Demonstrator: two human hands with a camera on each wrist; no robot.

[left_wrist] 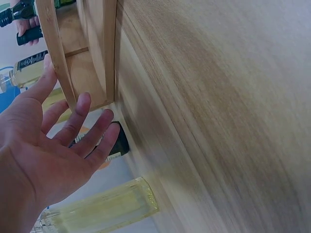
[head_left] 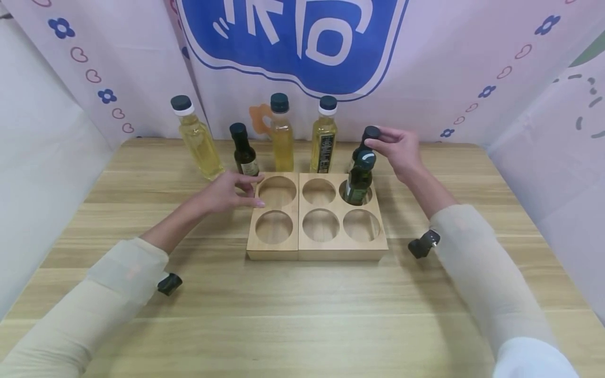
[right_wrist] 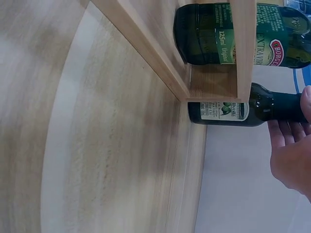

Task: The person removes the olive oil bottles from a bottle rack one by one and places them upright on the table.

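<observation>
My right hand (head_left: 398, 150) pinches the black cap of a dark oil bottle (right_wrist: 226, 110), which stands upright behind the right end of a wooden bottle rack (head_left: 319, 255). A green olive oil bottle (head_left: 358, 181) sits in the rack's back right hole. At the rack's left end, my left hand (head_left: 226, 192) is spread with fingertips at the top edge; the left wrist view shows its fingers (left_wrist: 99, 128) loosely extended, holding nothing. Just behind that hand is a small dark bottle (head_left: 245, 155), partly hidden by the rack and fingers.
Several clear bottles of yellow oil stand along the back: one at the left (head_left: 200, 144), one in the middle (head_left: 282, 139) and one with a black label (head_left: 324, 139). A printed cloth (head_left: 146, 58) hangs behind the wooden table (head_left: 302, 320).
</observation>
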